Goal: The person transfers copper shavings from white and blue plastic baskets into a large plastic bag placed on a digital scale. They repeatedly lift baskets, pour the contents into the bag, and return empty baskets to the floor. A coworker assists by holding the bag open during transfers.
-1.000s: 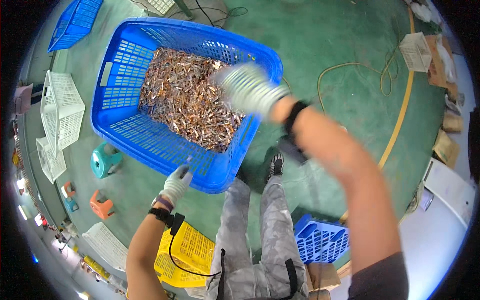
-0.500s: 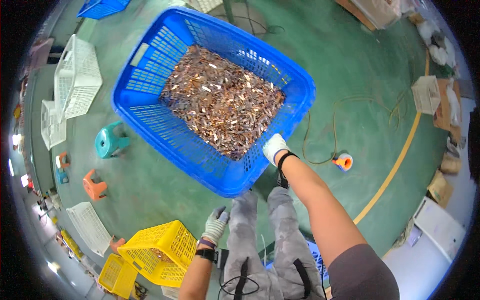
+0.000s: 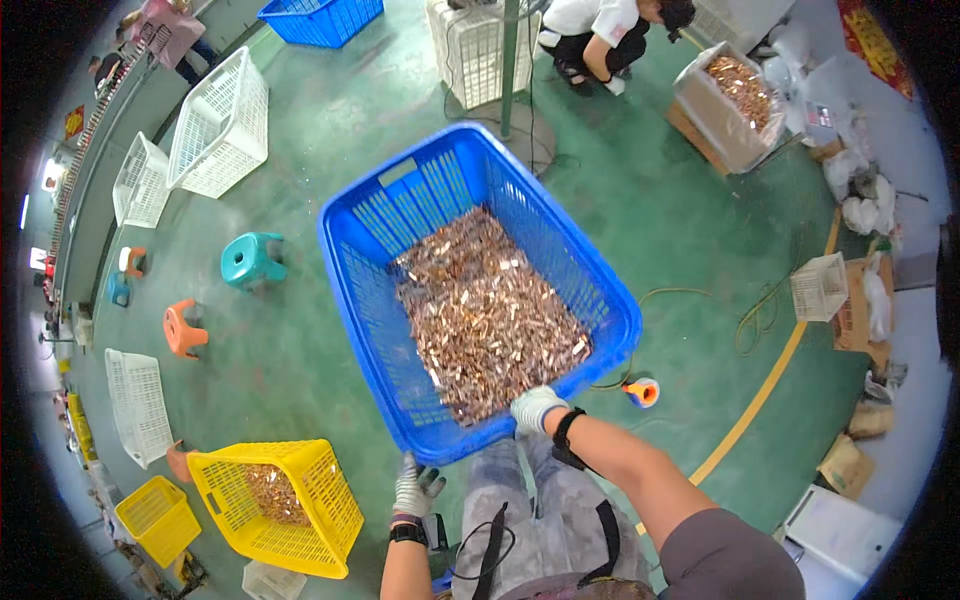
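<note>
A large blue plastic basket (image 3: 362,330) is in front of my legs, its slotted sides flaring outward. Many small brown and shiny pieces (image 3: 490,325) cover its bottom; their kind is too small to make out. My right hand (image 3: 537,408), in a white glove, is closed over the basket's near rim, fingers on the inner side. Just below the near left corner, my left hand (image 3: 416,490) wears a striped glove with grey fingertips. Its fingers are spread and nothing is in them; a fingertip comes up close to the rim, and I cannot tell whether it touches.
A yellow basket (image 3: 335,505) with similar pieces stands at lower left. Teal (image 3: 252,259) and orange stools (image 3: 184,329) stand left, white crates (image 3: 225,125) beyond. An orange-and-white object (image 3: 642,392) lies right, near a hose. A person (image 3: 605,40) crouches behind a green post (image 3: 508,70).
The blue basket now appears lower and turned, its near edge closer to my legs. My right hand stays on its rim; my left hand has come close to the near left corner. More background shows.
</note>
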Demonstrator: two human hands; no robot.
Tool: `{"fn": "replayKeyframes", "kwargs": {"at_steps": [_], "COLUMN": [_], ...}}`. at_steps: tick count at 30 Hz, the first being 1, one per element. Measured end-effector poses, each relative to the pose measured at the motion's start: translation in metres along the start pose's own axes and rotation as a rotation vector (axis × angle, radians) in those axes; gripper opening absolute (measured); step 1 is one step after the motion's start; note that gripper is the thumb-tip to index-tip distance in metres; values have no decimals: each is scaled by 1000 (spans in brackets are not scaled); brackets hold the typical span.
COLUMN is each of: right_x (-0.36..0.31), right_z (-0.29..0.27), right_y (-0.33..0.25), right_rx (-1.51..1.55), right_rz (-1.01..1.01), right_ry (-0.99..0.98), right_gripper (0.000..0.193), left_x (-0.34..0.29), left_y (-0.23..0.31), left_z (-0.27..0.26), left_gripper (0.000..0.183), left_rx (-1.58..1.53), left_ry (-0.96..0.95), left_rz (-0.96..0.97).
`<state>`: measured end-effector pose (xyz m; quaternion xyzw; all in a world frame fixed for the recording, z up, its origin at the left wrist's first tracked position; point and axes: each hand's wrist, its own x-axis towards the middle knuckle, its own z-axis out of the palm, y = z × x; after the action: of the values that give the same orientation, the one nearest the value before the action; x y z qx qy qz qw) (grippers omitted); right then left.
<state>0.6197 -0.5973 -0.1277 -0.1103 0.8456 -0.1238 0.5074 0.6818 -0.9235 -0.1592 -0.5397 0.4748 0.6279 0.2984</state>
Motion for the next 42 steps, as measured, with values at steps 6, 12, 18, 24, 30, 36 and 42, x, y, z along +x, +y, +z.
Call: {"fn": "replayKeyframes", "kwargs": {"at_steps": [6,12,18,24,30,36,42], "right_x": [-83,-126,-147,-199,-262,-340,-422], "right_z": [53,80,94,93,93,80,79], "right_y": [-35,-51,-50,-13,11,52,82], "right_rx": [24,72,127,145,215,208,219], "right_rz": [54,107,121,45,-40,-59,19], "right_ry": [-133,-122,-52,11,105,225,422], "right_gripper": [48,50,49,46,41,45,49], "left_x": [3,-5,-7,-36,-87,-180,-290], "left_y": [-30,-29,-12,-31,-39,-27,-20], "left_z": [-26,-37,-17,9,35,111,199], "left_gripper": [51,42,36,45,39,39,42], "left_rx": [165,377,616,506,577,584,601], "left_ry": [-175,-164,-96,-256,-192,-300,-578], "left_rz": [197,361,319,356,541,612,675]}}
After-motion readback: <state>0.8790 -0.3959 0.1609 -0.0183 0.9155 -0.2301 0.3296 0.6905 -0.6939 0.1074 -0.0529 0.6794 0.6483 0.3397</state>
